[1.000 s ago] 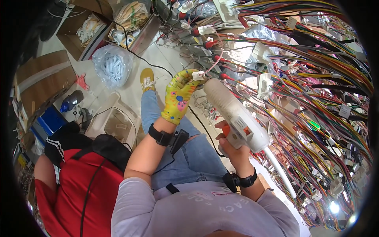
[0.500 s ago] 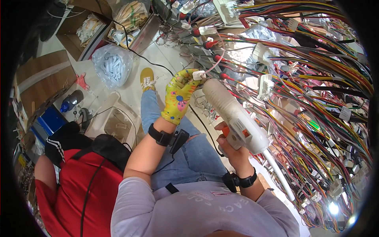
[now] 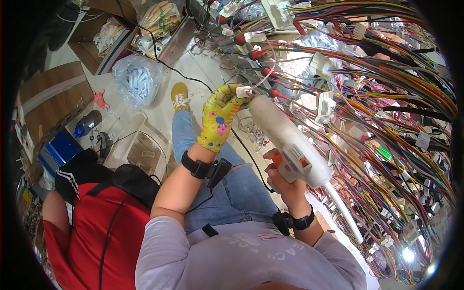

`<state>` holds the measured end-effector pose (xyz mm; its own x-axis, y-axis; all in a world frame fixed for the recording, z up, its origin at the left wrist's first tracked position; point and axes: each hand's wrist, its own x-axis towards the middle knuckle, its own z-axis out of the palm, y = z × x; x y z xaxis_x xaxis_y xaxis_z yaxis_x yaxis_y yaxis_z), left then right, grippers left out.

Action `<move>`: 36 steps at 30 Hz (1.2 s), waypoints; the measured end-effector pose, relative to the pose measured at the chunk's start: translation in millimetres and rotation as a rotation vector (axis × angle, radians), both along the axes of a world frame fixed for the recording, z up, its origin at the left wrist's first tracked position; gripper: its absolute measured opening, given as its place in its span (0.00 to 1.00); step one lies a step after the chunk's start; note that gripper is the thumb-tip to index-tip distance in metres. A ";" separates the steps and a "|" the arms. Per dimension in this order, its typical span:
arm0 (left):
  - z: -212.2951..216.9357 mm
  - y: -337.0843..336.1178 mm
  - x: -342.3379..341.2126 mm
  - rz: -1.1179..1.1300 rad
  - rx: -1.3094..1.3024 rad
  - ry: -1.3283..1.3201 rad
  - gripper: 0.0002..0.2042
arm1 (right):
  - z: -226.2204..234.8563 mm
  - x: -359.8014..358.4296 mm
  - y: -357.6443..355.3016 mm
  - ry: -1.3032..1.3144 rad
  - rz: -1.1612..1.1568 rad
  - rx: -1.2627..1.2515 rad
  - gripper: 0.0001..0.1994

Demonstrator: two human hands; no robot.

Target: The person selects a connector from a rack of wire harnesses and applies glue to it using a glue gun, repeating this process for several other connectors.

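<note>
Connector point(image 3: 243, 92) stays pinched in the left hand point(image 3: 217, 118), the glue gun point(image 3: 282, 137), gripped by the right hand point(image 3: 291, 189), barely shifting beside it, so the work holds steady.

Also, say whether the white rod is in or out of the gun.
Seemingly partly in: the white rod juts rearward from the gun; inner end hidden.

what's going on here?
A person seated or standing at bundles of coloured wires has both hands busy. The gloved left hand pinches a small white connector with a pale pink wire. The bare right hand grips a white glue gun, its front end close to the connector; whether they touch is unclear. Someone in a red top is alongside on the left, their hands not visible.
</note>
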<state>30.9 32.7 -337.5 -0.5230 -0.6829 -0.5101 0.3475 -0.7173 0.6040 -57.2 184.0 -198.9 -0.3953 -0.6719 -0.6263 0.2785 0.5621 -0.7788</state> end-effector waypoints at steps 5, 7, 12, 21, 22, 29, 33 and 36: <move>-1.9 0.2 1.2 0.006 0.017 0.002 0.12 | -0.7 -3.4 3.6 0.031 0.067 0.070 0.24; -3.0 0.8 0.8 0.002 0.050 0.003 0.12 | -1.0 -3.4 3.3 0.056 0.066 0.041 0.24; -4.3 0.1 0.2 -0.020 0.045 0.007 0.12 | -0.3 -4.7 1.7 0.021 0.028 0.073 0.24; -2.9 0.6 -1.3 -0.020 0.072 0.017 0.13 | -2.1 -6.4 7.3 0.059 0.060 0.049 0.23; -3.7 0.4 -0.8 -0.019 0.074 0.018 0.13 | -2.1 -6.3 6.7 0.060 0.061 0.051 0.23; -4.0 -0.9 1.6 -0.048 0.088 0.032 0.13 | -0.1 -4.8 2.8 0.045 0.041 0.039 0.24; -6.1 -0.7 0.6 -0.054 0.112 0.038 0.13 | 0.7 -6.4 4.9 -0.015 0.012 0.114 0.25; -3.2 -2.3 2.5 -0.058 0.108 0.034 0.13 | -0.3 -5.3 4.1 0.000 0.019 0.087 0.24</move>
<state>33.4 30.4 -340.7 -0.5780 -0.5929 -0.5608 0.3225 -0.7972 0.5104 -62.5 188.1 -199.2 -0.3826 -0.6228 -0.6825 0.2671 0.6326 -0.7270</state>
